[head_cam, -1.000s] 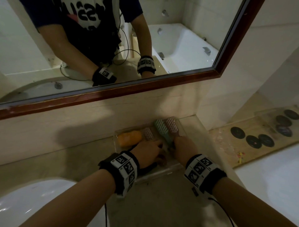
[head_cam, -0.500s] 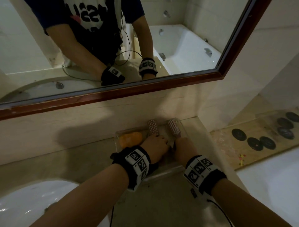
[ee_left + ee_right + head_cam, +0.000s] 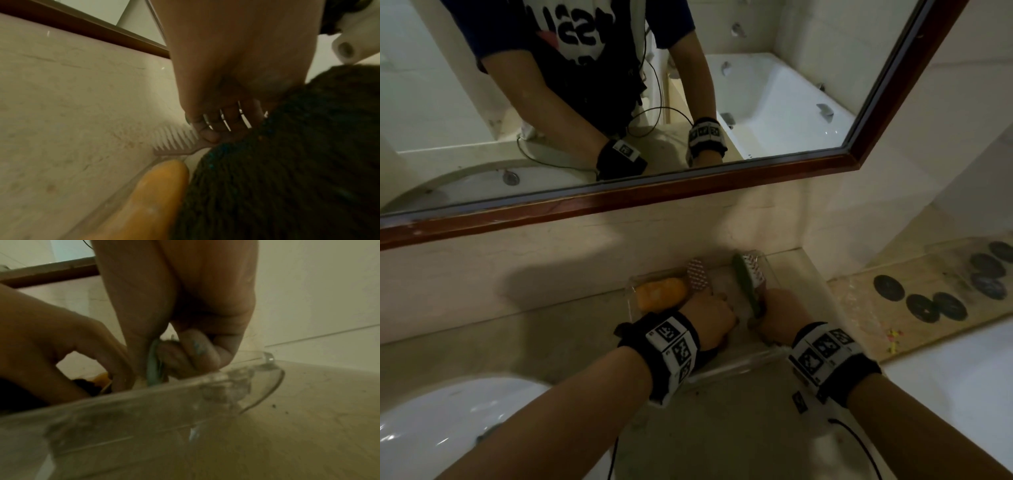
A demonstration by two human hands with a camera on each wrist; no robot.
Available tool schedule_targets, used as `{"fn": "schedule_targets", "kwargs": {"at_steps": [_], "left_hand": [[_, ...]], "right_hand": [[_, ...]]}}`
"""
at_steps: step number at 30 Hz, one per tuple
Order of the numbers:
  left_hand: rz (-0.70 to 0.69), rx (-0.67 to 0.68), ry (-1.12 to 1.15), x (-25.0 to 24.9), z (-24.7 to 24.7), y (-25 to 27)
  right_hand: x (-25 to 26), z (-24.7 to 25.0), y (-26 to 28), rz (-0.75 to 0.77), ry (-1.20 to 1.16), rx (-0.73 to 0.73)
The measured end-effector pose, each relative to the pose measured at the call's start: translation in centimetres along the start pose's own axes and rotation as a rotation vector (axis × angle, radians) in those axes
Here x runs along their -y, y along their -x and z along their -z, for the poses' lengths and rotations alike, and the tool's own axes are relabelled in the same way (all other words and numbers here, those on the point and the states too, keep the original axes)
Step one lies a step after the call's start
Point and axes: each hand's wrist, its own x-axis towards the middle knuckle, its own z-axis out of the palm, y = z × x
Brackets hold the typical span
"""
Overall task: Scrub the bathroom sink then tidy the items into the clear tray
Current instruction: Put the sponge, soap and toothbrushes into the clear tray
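The clear tray (image 3: 736, 368) stands on the counter against the wall. It holds an orange soap bar (image 3: 661, 294), a pink comb (image 3: 697, 278), a green comb (image 3: 747, 287) and a second pink comb (image 3: 756, 270). My left hand (image 3: 715, 317) is inside the tray, and its fingertips (image 3: 211, 135) pinch the pink comb (image 3: 176, 143) near its handle. A dark knitted cloth (image 3: 287, 170) lies under that wrist. My right hand (image 3: 777, 313) grips the green comb (image 3: 153, 364) by its lower end, just inside the tray wall (image 3: 144, 410).
The white sink (image 3: 448, 428) curves in at the lower left. A wood-framed mirror (image 3: 619, 202) hangs above the backsplash. To the right lies a mat with several black discs (image 3: 928, 305) beside a white bathtub edge (image 3: 962, 377). A cable trails from each wrist.
My left hand has moved forward onto the left pink comb. The green comb, lying flat a second ago, now stands on edge in my right hand. The camera has tilted slightly.
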Motion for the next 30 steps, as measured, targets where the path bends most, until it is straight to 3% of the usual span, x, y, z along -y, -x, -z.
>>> {"fn": "schedule_targets", "kwargs": {"at_steps": [6,14,19,30], "left_hand": [[-0.018,-0.062,0.117,0.4,0.1,0.2],[-0.008,-0.335,0.195,0.6,-1.9,2.9],[0.033,-0.362,0.185,0.8,-3.5,4.0],[0.004,-0.303,0.154,0.8,-3.5,4.5]], "right_hand": [[0.3,-0.5,0.4,0.0,0.106,-0.151],[0.9,-0.9,1.0,0.061,0.234,-0.208],[0.9,-1.2,0.8,0.004,0.137,-0.235],[2.0,-2.5,-0.7,-0.055,0.047,-0.071]]}}
